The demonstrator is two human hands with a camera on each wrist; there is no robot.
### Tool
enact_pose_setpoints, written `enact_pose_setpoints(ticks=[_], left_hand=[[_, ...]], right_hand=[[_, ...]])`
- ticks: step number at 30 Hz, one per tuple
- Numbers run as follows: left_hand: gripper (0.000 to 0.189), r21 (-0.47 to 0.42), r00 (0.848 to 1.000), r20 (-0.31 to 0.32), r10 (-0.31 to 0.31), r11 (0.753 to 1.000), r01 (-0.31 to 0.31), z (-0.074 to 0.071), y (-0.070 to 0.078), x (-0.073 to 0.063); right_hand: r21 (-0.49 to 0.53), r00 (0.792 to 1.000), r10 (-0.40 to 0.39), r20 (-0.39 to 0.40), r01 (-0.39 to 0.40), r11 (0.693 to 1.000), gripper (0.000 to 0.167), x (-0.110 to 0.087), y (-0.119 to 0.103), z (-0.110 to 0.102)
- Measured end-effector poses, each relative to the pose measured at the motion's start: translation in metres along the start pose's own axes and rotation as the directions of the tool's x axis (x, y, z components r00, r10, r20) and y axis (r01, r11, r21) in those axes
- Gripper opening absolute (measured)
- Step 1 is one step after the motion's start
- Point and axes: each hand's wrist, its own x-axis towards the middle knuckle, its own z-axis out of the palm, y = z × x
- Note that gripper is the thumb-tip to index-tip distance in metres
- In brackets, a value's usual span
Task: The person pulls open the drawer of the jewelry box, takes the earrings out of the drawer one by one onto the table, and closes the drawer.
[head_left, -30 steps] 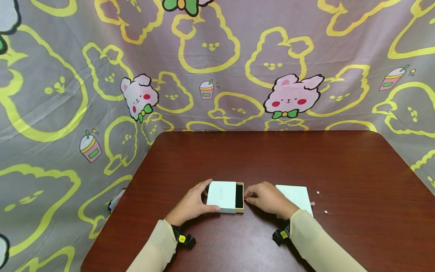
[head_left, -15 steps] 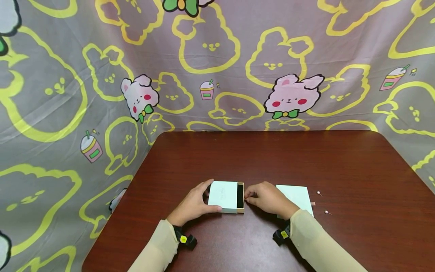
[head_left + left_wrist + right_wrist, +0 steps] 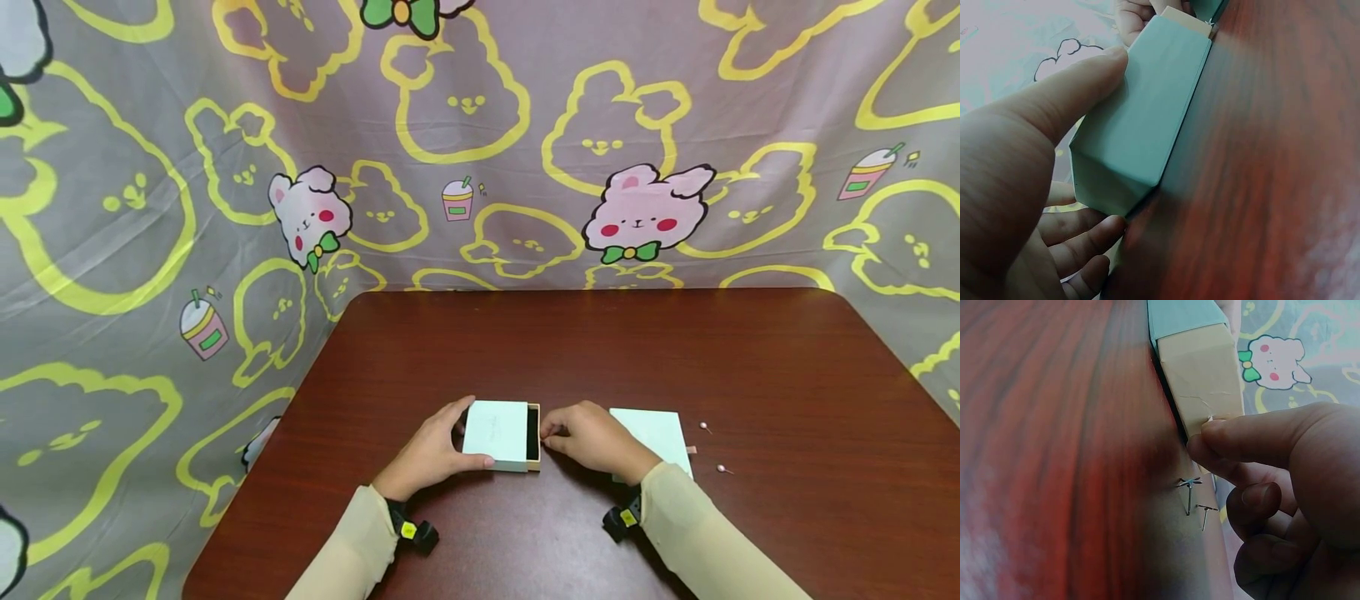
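A pale mint slide-out gift box [image 3: 496,435] lies on the table, its cream inner tray [image 3: 1200,372] sticking out to the right and showing a narrow strip of black lining. My left hand [image 3: 426,450] grips the box sleeve from the left, thumb along the near side and fingers round the far corner. At the tray's outer end, thumb and forefinger of my right hand [image 3: 588,437] pinch together, mostly covering what is between them. Small metal ear studs [image 3: 1189,487] with thin posts lie beside that end in the right wrist view.
Partly under the right forearm lies a second mint box [image 3: 656,437] with a pinkish ribbon tab [image 3: 691,450]. Two pearl-headed pins [image 3: 703,426] rest on the dark red wooden table [image 3: 600,350] to its right. A patterned cloth [image 3: 525,142] hangs around the table.
My left hand has slid the sleeve slightly to the right over the tray, narrowing the strip of black lining. The right hand has stayed almost still.
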Motion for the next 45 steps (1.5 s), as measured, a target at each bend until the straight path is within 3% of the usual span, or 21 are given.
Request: enact_pose_setpoints(ticks=[45], left_hand=[[0.107,-0.015,1.000,0.002,0.017,1.000,-0.017,0.0095,0.0086,0.0024]], right_hand=[[-0.008,1.000,-0.010,-0.001,0.010,1.000,0.011,-0.0004,-0.0011,-0.0008]])
